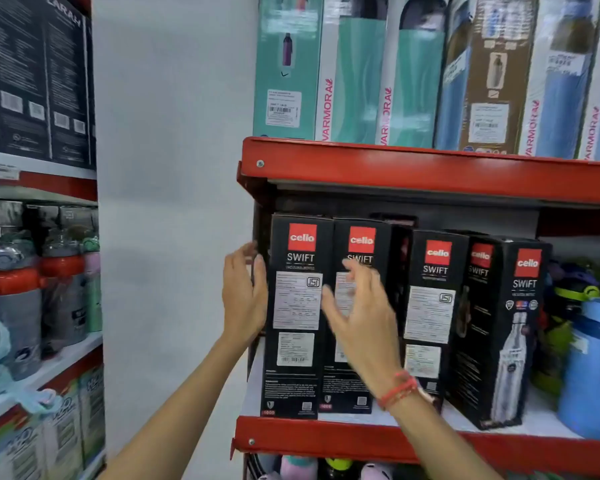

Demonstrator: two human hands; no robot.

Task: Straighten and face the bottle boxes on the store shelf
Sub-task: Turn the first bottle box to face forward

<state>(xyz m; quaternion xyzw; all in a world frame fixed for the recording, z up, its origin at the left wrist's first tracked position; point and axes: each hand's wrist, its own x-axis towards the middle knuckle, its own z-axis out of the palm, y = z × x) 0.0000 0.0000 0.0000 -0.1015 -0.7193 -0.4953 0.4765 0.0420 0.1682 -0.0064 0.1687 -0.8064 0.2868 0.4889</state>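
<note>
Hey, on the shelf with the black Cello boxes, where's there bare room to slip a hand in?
Bare shelf board shows between the angled rightmost Cello box and the blue jug. A narrow white strip runs ahead of the middle boxes. The left two Cello boxes stand packed, and both hands are there.

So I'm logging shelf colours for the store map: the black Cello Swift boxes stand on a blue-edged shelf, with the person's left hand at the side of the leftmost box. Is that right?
Not quite. The head view shows the shelf edge is red, not blue. The rest holds: the black Cello Swift boxes stand on it, and the left hand is at the side of the leftmost box.
</note>
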